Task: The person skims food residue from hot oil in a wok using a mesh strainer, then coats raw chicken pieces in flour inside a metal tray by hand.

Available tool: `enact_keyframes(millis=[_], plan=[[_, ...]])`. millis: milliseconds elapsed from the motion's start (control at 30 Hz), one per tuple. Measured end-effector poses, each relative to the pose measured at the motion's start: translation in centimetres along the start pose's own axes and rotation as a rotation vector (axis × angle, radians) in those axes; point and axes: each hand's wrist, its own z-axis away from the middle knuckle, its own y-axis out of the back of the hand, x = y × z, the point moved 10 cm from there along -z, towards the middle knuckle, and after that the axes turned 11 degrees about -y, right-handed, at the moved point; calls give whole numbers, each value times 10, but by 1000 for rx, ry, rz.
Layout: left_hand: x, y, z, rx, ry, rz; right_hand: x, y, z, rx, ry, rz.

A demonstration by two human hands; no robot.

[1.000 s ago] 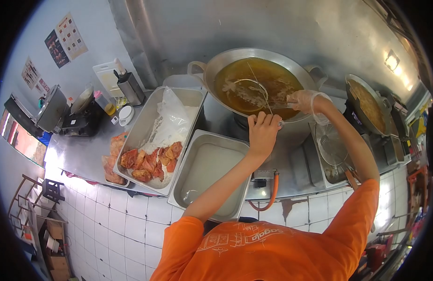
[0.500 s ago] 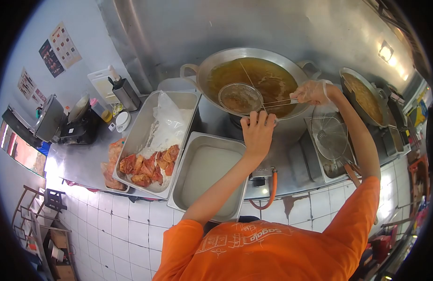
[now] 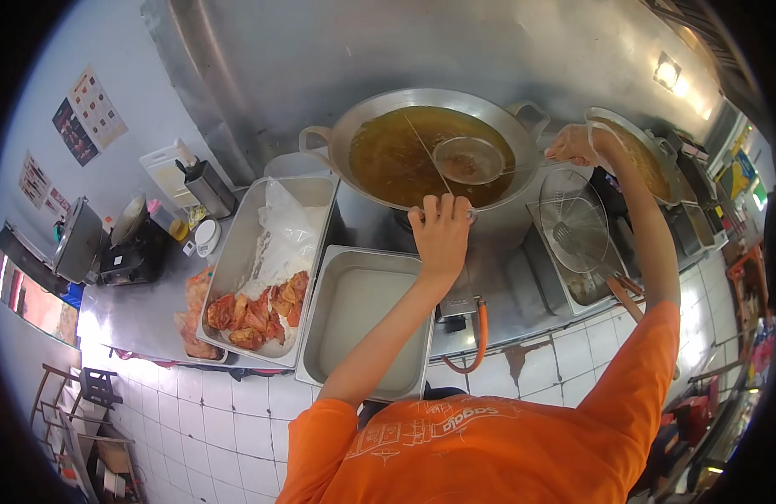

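Observation:
A wide metal wok (image 3: pixel 341 181) holds brown oil. My right hand (image 3: pixel 575 144), in a clear plastic glove, is closed round the handle of a round mesh strainer (image 3: pixel 469 160). The strainer's basket is over the right half of the oil, with brownish bits in it; whether it touches the oil is unclear. At the wok's near rim, my bare left hand (image 3: pixel 441 231) is closed on one end of a thin rod (image 3: pixel 426 154). The rod slants away across the wok, passing left of the strainer. My left fingers partly hide their grip.
Left of the wok, a steel tray (image 3: pixel 232 227) holds flour, a plastic bag and coated meat pieces (image 3: pixel 262 311). A pan of cloudy liquid (image 3: pixel 363 315) sits in front. On the right are a large wire skimmer (image 3: pixel 575 220) over another tray and a second wok (image 3: pixel 640 151).
The strainer has moved right across the wok, away from the rod and my left hand. My left hand stays at the near rim with the rod. The view has shifted slightly.

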Motion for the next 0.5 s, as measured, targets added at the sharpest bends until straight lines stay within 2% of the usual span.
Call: enact_keyframes(millis=[67,200,300,367,500], plan=[[0,-2,0,-22,1,-19,45,9,6,41,-512,-82],[-1,-2,-1,-9,5,-12,75,15,-20,127,-497,-83],[0,-2,-1,-16,8,-7,88,18,-29,252,-496,-337],[0,-3,0,-16,7,-16,93,16,-33,283,-523,-370],[2,2,-4,-61,-4,49,124,7,-47,260,-650,-269]])
